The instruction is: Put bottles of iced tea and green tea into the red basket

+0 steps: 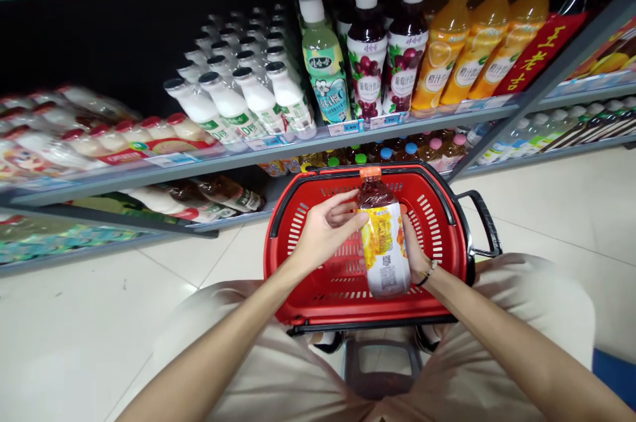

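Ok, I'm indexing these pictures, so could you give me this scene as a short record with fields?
held item: clear plastic orange-capped bottle with yellow-and-white label
right hand: holding the bottle's right side
left hand: fingers at its upper left side
under the bottle: slotted red plastic basket
grey shelf ahead: dark-capped white plastic bottles, white-capped plastic bottles of orange drink

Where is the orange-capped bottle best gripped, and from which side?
Likely around the wide middle of the bottle, from the right: it leans cap-up over the red basket, its rounded body is broad there, and the right hand holds that side.
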`<state>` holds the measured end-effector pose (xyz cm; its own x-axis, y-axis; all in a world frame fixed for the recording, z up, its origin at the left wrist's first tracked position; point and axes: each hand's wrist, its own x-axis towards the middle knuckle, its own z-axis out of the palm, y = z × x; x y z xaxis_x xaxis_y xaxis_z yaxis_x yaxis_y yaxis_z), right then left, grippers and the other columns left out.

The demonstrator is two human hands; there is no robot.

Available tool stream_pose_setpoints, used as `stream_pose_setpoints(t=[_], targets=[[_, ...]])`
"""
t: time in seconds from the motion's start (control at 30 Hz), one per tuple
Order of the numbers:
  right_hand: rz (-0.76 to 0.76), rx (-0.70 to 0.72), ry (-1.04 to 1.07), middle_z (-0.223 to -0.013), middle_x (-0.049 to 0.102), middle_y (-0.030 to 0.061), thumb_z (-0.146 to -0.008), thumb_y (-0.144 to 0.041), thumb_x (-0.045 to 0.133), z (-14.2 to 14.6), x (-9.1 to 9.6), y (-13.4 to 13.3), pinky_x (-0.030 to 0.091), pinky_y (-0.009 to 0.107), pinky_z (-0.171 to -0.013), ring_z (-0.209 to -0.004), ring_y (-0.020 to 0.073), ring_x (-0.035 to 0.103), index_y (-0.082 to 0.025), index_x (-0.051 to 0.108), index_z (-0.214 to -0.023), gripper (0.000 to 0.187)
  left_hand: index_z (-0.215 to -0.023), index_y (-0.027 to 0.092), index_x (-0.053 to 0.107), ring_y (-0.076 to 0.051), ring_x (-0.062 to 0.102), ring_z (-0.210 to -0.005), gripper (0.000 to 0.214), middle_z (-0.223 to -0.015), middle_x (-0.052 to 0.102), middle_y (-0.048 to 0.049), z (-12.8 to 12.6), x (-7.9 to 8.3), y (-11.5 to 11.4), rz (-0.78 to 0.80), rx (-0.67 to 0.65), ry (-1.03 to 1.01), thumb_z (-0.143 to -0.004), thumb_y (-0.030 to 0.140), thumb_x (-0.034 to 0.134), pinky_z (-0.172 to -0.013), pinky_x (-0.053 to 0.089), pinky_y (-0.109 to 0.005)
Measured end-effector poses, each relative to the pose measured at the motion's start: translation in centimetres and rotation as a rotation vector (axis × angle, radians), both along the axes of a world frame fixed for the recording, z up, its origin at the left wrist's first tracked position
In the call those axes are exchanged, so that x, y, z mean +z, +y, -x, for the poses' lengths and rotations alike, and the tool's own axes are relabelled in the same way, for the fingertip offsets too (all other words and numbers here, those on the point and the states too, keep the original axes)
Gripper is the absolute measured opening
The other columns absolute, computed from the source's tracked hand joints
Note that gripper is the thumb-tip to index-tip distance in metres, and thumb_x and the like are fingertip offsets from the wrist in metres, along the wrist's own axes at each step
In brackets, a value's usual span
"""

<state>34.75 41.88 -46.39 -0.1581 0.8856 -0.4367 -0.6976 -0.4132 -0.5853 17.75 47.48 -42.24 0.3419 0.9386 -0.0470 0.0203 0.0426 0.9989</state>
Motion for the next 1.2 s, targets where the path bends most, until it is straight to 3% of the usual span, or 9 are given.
stream_pose_setpoints(t=[0.23,0.73,1.2], targets=[[-0.049,-0.028,0.001,-0.097,0.082,0.0062,-0.08,-0.072,0.07,0.1,-0.1,0.1,0.062,0.042,-0.092,-0.107,0.0303,0.077,-0.021,0.076,-0.11,0.059,-0.137,0.012,0.07,-0.032,0.074,-0.114,0.087,-0.114,0.08,-0.0153,0.1,0.4,0.0,0.0,-0.001,-0.022,-0.064,0.05,0.098,-0.094,0.064,-0.042],[0.038,-0.011,0.037,-0.095,0.082,0.0049,-0.09,-0.06,0.06,-0.3,-0.4,0.5,0.061,0.038,-0.091,-0.1,0.0271,0.078,-0.02,0.075,-0.108,0.046,-0.138,0.01,0.068,-0.032,0.077,-0.11,0.082,-0.118,0.08,-0.0169,0.2,-0.6,0.7,0.011,-0.033,-0.073,-0.072,0.05,0.094,-0.101,0.061,-0.045],[0.051,0.018,0.011,-0.092,0.081,0.0079,-0.098,-0.058,0.046,-0.4,-1.0,0.6,0.063,0.038,-0.087,-0.093,0.026,0.078,-0.017,0.073,-0.111,0.051,-0.138,0.009,0.067,-0.032,0.077,-0.107,0.083,-0.116,0.08,-0.0169,0.0,-1.1,0.9,0.003,-0.027,-0.057,-0.072,0.054,0.092,-0.1,0.061,-0.047]])
